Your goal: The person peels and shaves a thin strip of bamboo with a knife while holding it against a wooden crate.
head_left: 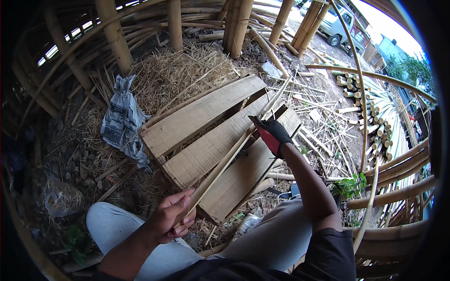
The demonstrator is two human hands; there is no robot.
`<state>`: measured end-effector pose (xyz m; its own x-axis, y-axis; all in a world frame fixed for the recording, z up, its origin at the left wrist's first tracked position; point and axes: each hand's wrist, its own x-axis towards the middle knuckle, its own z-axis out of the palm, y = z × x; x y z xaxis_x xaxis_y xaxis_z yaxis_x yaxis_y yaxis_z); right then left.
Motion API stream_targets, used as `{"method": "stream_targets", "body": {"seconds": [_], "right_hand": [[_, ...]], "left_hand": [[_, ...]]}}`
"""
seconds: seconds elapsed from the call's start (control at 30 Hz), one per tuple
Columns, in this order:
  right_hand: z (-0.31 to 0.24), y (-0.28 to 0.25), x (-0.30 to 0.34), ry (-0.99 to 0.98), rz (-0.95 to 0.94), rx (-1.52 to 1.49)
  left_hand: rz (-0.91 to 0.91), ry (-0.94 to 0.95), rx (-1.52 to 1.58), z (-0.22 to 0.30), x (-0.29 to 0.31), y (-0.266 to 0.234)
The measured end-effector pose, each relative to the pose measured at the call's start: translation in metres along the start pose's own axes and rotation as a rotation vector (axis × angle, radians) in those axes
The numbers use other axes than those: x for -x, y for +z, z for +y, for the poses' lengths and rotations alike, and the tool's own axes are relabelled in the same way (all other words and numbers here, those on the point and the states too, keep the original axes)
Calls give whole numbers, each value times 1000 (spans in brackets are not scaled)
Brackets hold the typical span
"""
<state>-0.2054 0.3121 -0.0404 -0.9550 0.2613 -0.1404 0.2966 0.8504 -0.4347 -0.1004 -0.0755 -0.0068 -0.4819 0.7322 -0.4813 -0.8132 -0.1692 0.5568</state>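
A long, pale bamboo strip runs slantwise over a low wooden slatted crate in front of me. My left hand, bare, is closed around the strip's near end above my knee. Farther along, my right hand, in a black and red glove, is closed at the strip's far half. A small dark tip sticks out by the gloved fingers; whether it is a blade or a fingertip I cannot tell. Beyond that hand, pale bamboo continues past the crate's far right side.
Crumpled newspaper lies left of the crate, with a heap of shavings behind it. Bamboo posts stand at the back. Cut bamboo poles are stacked at the right, near curved bamboo rails. A vehicle is parked far off.
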Motion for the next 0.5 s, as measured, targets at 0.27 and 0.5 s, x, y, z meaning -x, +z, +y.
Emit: {"method": "stream_targets", "body": {"seconds": [0.27, 0.5], "right_hand": [[1, 3, 8, -2, -97, -136], [-3, 9, 21, -53, -52, -155]], "left_hand": [[34, -17, -12, -3, -5, -8], [53, -17, -58, -3, -6, -3]]}}
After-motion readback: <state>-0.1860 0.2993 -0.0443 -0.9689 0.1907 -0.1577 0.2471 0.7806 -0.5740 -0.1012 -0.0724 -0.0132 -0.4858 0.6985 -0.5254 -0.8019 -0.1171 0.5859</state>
